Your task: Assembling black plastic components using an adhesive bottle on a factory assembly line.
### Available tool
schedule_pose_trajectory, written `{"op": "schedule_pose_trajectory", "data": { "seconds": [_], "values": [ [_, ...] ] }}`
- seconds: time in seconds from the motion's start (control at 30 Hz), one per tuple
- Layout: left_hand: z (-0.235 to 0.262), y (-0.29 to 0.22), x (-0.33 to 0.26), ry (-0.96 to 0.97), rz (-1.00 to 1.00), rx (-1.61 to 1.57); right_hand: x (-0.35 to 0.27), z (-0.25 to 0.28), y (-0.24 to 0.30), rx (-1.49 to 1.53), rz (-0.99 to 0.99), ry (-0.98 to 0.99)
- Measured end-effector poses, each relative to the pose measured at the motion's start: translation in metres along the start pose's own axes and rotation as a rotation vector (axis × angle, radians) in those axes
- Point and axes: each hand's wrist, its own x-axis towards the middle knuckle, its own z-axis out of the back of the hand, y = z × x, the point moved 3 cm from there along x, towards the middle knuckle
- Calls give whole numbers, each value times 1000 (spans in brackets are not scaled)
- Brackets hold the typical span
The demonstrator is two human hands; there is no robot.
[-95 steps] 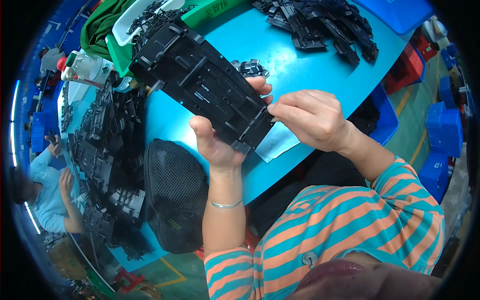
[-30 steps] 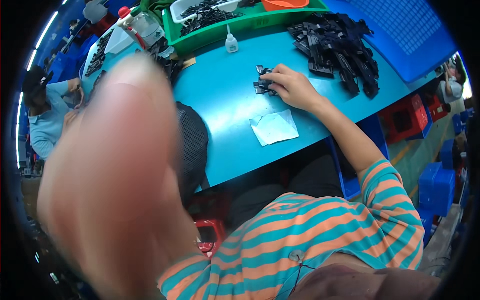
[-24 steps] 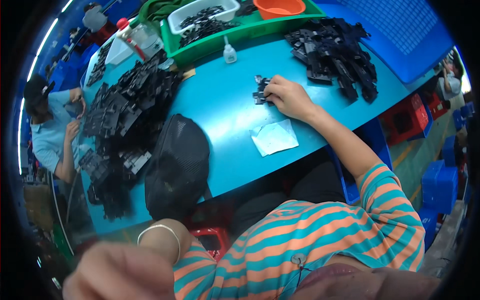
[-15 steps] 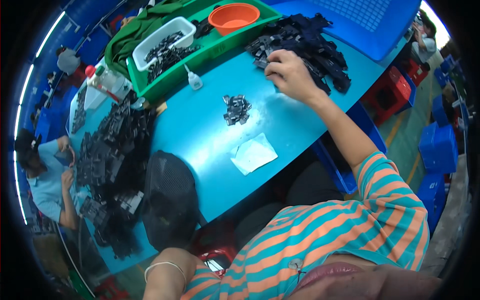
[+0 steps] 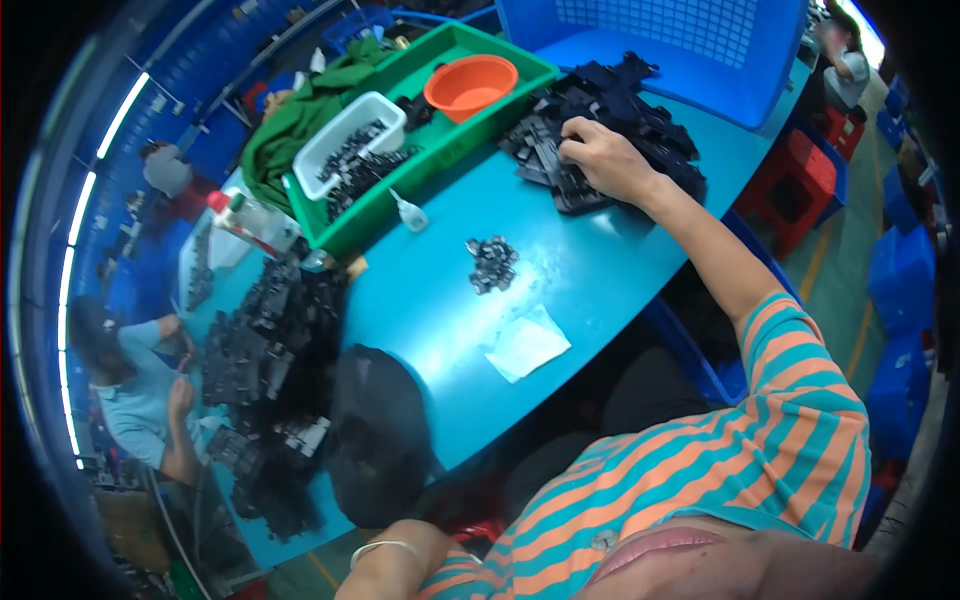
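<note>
Your work surface: glossy blue table (image 5: pixel 425 310). Landmark: green tray (image 5: pixel 440 158), set on the side away from you. Just beside the tray's near wall: white squeeze bottle (image 5: pixel 410 215). Nearer you than the tray: small cluster of dark pieces (image 5: pixel 492 264), then creased white sheet (image 5: pixel 528 343). Right of the tray: heap of black parts (image 5: pixel 548 165). Left and nearer you than the tray: second black heap (image 5: pixel 265 350), then black bag (image 5: pixel 375 435).

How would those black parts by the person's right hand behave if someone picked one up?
The black parts look like moulded plastic, so each is probably stiff and fairly light. They overlap in a jagged heap, so lifting one might drag its neighbours. Their flattish shapes suggest sliding rather than rolling.
</note>
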Motion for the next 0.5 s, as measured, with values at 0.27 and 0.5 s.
{"op": "schedule_pose_trajectory", "data": {
  "seconds": [0.27, 0.5],
  "values": [
    [47, -29, -92, -62, 296, -135, 26, 72, 15, 293, -61, -281],
    [149, 20, -154, -421, 1117, 1301, 43, 93, 69, 1310, -79, -4]
  ]
}}
